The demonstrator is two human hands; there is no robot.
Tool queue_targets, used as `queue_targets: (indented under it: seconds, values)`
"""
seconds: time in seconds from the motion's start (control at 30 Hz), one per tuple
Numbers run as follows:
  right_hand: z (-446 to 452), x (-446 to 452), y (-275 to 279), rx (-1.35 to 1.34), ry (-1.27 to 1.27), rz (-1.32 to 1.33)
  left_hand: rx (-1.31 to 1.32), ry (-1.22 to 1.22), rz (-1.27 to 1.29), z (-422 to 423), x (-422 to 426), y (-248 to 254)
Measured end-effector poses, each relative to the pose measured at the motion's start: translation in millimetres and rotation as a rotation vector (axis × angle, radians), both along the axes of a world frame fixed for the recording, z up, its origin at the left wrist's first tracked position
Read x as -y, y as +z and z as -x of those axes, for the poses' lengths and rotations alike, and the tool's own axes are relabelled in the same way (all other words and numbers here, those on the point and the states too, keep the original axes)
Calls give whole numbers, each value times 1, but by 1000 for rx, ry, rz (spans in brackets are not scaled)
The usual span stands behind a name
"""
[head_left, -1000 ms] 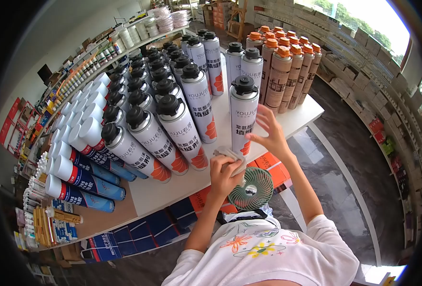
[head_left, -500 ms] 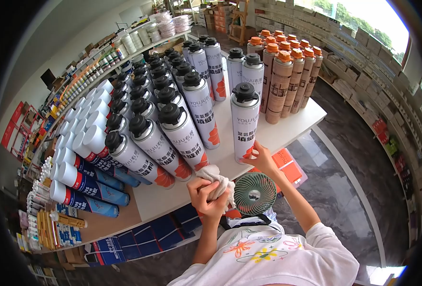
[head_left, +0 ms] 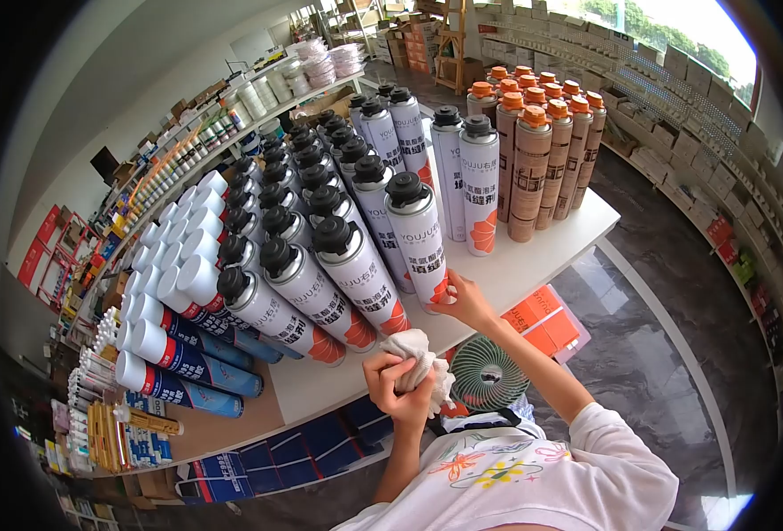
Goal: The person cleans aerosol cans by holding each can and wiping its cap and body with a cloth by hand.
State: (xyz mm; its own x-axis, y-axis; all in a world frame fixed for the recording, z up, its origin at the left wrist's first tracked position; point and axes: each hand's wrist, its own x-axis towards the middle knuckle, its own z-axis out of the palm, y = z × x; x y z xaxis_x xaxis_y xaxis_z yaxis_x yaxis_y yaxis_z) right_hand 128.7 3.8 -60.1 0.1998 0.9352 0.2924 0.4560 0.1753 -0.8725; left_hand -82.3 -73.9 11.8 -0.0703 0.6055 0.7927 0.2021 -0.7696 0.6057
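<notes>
A crumpled white cloth is bunched in my left hand, its fingers wrapped round it near the table's front edge. My right hand grips the lower end of a white foam sealant can with a black cap and an orange print. That can stands almost upright at the right side of the rows of similar foam cans, close to its neighbours. Two more white foam cans stand apart from it, to the right. My fingertips behind the held can are partly hidden.
Brown cans with orange caps stand at the table's right end. Blue cans with white caps and small tubes fill the left. A green fan and an orange packet lie below the front edge. Shelves line the walls.
My right hand has brought the foam can leftward, from beside the two separate cans to the edge of the rows. The cloth stays in my left hand. The view has shifted slightly.
</notes>
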Motion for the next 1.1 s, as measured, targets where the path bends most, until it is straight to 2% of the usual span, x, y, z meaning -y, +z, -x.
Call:
queue_targets:
  seconds: [0.73, 1.1]
  values:
    - [30, 2, 17, -40, -10, 23, -21, -84, 38, -8, 4, -1]
    - [35, -7, 5, -15, 5, -23, -55, -68, 54, -13, -3, -2]
